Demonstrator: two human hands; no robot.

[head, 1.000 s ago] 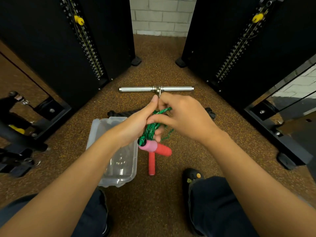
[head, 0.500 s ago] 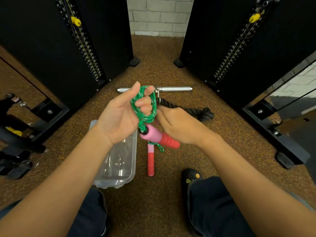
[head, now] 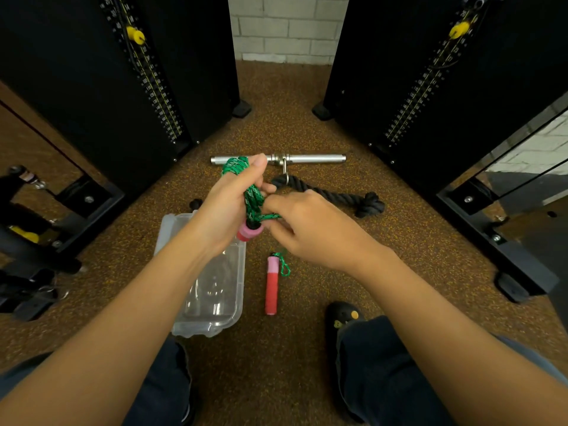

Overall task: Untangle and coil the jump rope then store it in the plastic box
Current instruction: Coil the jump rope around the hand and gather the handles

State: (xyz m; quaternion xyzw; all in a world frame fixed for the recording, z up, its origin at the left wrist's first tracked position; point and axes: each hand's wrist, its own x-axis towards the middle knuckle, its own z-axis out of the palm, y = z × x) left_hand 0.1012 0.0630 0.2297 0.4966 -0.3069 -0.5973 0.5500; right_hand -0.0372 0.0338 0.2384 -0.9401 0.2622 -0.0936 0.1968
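Note:
My left hand (head: pixel 229 204) holds the green jump rope (head: pixel 250 195), coiled in loops around its fingers, with one pink-and-red handle (head: pixel 249 232) sticking out below the palm. My right hand (head: pixel 310 229) pinches a strand of the same rope just right of that handle. The second pink-and-red handle (head: pixel 272 284) lies on the floor, a short green strand rising from its top toward my right hand. The clear plastic box (head: pixel 212 315) stands open on the floor under my left forearm.
A steel bar attachment (head: pixel 310 158) and a black knotted rope (head: pixel 347 198) lie on the brown speckled floor ahead. Black weight-stack towers (head: pixel 123 81) (head: pixel 445 72) flank both sides. My knees and a black shoe (head: pixel 344 318) are at the bottom.
The held handle has turned from lying sideways to pointing down under my left palm. My right hand has let go of it and now pinches the rope strand beside it.

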